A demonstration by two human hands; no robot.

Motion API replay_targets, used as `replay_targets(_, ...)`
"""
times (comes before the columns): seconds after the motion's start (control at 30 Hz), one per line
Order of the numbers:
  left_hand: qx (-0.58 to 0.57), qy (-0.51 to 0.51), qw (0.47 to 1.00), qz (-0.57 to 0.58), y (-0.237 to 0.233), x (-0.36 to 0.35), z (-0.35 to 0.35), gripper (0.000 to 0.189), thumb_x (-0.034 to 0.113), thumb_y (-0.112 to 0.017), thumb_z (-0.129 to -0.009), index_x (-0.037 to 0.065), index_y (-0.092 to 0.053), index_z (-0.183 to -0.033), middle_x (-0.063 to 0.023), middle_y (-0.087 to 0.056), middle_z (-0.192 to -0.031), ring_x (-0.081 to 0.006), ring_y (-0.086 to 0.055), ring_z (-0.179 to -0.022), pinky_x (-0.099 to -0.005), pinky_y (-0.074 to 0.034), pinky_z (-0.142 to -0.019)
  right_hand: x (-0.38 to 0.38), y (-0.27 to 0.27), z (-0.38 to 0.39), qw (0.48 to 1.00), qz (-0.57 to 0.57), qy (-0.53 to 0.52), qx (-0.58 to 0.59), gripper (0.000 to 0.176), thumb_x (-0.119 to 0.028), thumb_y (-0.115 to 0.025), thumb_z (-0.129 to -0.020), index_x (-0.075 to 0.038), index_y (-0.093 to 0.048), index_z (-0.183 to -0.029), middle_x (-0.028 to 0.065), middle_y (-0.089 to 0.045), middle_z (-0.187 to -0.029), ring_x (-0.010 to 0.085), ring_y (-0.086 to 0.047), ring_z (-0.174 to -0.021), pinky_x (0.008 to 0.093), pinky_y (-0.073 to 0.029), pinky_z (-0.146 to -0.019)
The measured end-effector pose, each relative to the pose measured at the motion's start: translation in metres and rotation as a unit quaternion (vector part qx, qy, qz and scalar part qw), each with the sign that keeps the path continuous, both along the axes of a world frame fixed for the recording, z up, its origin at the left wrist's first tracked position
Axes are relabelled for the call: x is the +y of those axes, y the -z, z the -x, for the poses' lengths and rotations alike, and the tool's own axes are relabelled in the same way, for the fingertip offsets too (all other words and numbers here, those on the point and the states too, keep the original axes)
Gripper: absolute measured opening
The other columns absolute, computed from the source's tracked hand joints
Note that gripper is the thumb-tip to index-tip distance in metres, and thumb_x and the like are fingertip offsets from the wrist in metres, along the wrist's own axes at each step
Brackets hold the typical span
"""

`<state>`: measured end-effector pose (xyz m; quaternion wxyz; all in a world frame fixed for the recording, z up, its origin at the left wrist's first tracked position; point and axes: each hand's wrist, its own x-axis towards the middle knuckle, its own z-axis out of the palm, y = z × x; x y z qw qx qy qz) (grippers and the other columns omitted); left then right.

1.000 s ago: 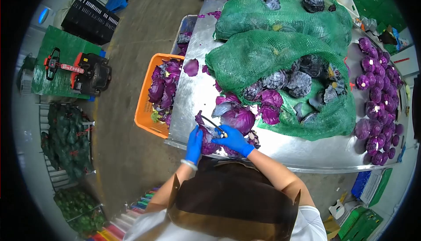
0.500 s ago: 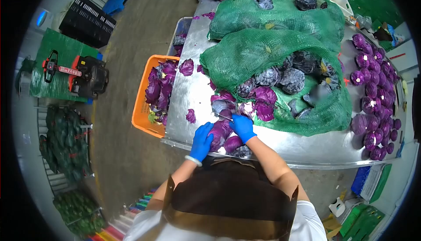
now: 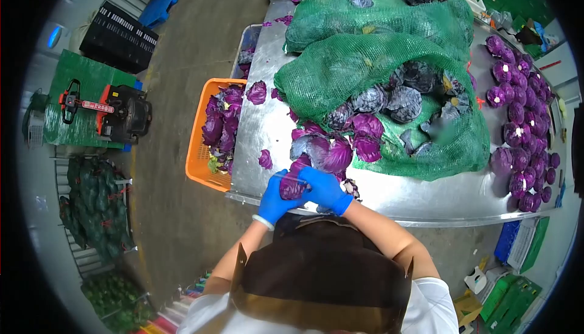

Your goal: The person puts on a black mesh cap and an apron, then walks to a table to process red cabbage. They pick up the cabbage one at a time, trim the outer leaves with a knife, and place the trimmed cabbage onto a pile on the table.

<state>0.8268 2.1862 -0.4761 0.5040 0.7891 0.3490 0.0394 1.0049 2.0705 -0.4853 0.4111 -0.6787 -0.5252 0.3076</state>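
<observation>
**A:** In the head view, where is the cabbage [image 3: 292, 186]?

**B:** At the near edge of the counter [image 3: 261, 130], pressed between both hands.

**A:** Which hand is closer?

**B:** Neither, both touch it. The left hand [image 3: 274, 199] cups it from the left, its grip closed round it. The right hand [image 3: 323, 189] curls over its top and right side, grip also closed.

**A:** And around it?

**B:** Loose leaves [image 3: 331, 151] lie just beyond and the net bag [image 3: 359, 69] farther back. A basket [image 3: 194, 151] sits beside the counter's left edge.

purple cabbage [image 3: 292, 186], blue-gloved hands [image 3: 301, 191], green mesh sacks [image 3: 359, 66], orange crate [image 3: 198, 151]
</observation>
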Motion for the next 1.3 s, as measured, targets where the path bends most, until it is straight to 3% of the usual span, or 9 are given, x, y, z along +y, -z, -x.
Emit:
replay_targets(0.23,-0.183,-0.19,0.9,0.346,0.012,0.029,0.013,0.103,0.006,-0.089,-0.052,0.01,-0.042,-0.144,-0.0086,-0.049,-0.14,-0.0267,-0.047,-0.131,-0.0411,-0.038,-0.113,-0.03,0.048,-0.036,0.975,0.16,0.156,0.009,0.029,-0.015,-0.069,-0.08,-0.012,-0.062,-0.108,0.0169,-0.065,-0.104,0.0398,-0.066,-0.089,0.0468,-0.052,-0.073)
replay_targets(0.47,-0.258,-0.05,0.949,0.172,-0.038,0.048,-0.022,0.111,0.014,-0.094,-0.049,0.005,-0.04,-0.145,-0.0126,-0.046,-0.145,-0.0282,-0.045,-0.135,-0.0425,-0.035,-0.116,0.003,-0.076,-0.04,0.977,-0.051,0.152,0.144,0.043,-0.023,-0.081,-0.078,-0.004,-0.064,-0.113,0.0103,-0.065,-0.099,0.0179,-0.062,-0.088,0.033,-0.05,-0.08)
replay_targets(0.6,-0.261,-0.003,0.954,0.148,-0.053,0.056,-0.032,0.114,0.018,-0.097,-0.045,0.005,-0.041,-0.144,-0.015,-0.044,-0.149,-0.0297,-0.044,-0.136,-0.0442,-0.034,-0.117,0.003,-0.068,-0.049,0.984,0.009,0.098,0.146,0.04,-0.03,-0.081,-0.074,-0.004,-0.065,-0.099,0.0136,-0.065,-0.09,0.0305,-0.066,-0.086,0.0392,-0.051,-0.077)
replay_targets(0.8,-0.341,-0.026,0.898,0.277,-0.067,0.05,-0.034,0.117,0.02,-0.098,-0.041,0.006,-0.043,-0.143,-0.0166,-0.04,-0.152,-0.0321,-0.042,-0.138,-0.0467,-0.033,-0.117,-0.008,-0.064,-0.086,0.967,0.041,0.251,0.001,0.025,-0.019,-0.072,-0.078,-0.009,-0.065,-0.1,0.0171,-0.066,-0.088,0.0379,-0.067,-0.082,0.0436,-0.053,-0.067)
replay_targets(0.97,-0.32,-0.024,0.879,0.353,-0.076,0.044,-0.041,0.118,0.016,-0.097,-0.042,0.008,-0.041,-0.146,-0.0179,-0.039,-0.152,-0.0324,-0.041,-0.139,-0.049,-0.032,-0.118,0.016,-0.104,-0.052,0.978,-0.096,0.119,0.144,0.045,-0.027,-0.08,-0.082,-0.008,-0.066,-0.12,0.0086,-0.069,-0.112,0.0183,-0.068,-0.096,0.0327,-0.053,-0.085)
replay_targets(1.07,-0.362,-0.279,0.653,0.603,-0.071,0.025,-0.043,0.097,0.028,-0.088,-0.064,0.01,-0.041,-0.146,-0.0182,-0.038,-0.152,-0.0324,-0.04,-0.139,-0.0529,-0.032,-0.117,0.016,-0.065,-0.053,0.929,-0.033,0.164,0.331,0.04,-0.023,-0.08,-0.082,-0.001,-0.067,-0.113,0.0068,-0.07,-0.105,0.0151,-0.066,-0.092,0.0312,-0.053,-0.083)
replay_targets(1.1,-0.399,-0.234,0.621,0.633,-0.063,0.024,-0.045,0.074,0.048,-0.065,-0.086,0.012,-0.041,-0.146,-0.0176,-0.04,-0.151,-0.0336,-0.041,-0.138,-0.0576,-0.033,-0.114,0.008,-0.068,-0.057,0.933,-0.046,0.14,0.327,0.049,-0.02,-0.082,-0.081,0.001,-0.064,-0.121,0.009,-0.069,-0.116,0.0151,-0.065,-0.102,0.0304,-0.052,-0.089)
replay_targets(1.17,-0.324,-0.15,0.876,0.323,-0.051,0.014,-0.053,0.072,0.056,-0.048,-0.092,0.014,-0.037,-0.149,-0.0164,-0.04,-0.151,-0.0358,-0.041,-0.138,-0.0585,-0.033,-0.114,0.006,-0.089,-0.046,0.912,-0.084,0.125,0.38,0.059,-0.02,-0.084,-0.078,-0.001,-0.06,-0.129,0.0112,-0.066,-0.124,0.0167,-0.063,-0.111,0.0315,-0.05,-0.094)
replay_targets(1.3,-0.367,-0.206,0.669,0.612,-0.076,0.015,-0.073,0.077,0.057,-0.058,-0.09,0.018,-0.03,-0.151,-0.012,-0.04,-0.151,-0.0358,-0.042,-0.136,-0.0578,-0.036,-0.112,0.016,-0.11,-0.041,0.945,-0.145,0.087,0.281,0.09,-0.024,-0.089,-0.073,-0.009,-0.043,-0.149,0.0146,-0.053,-0.144,0.0196,-0.052,-0.131,0.0373,-0.041,-0.111)
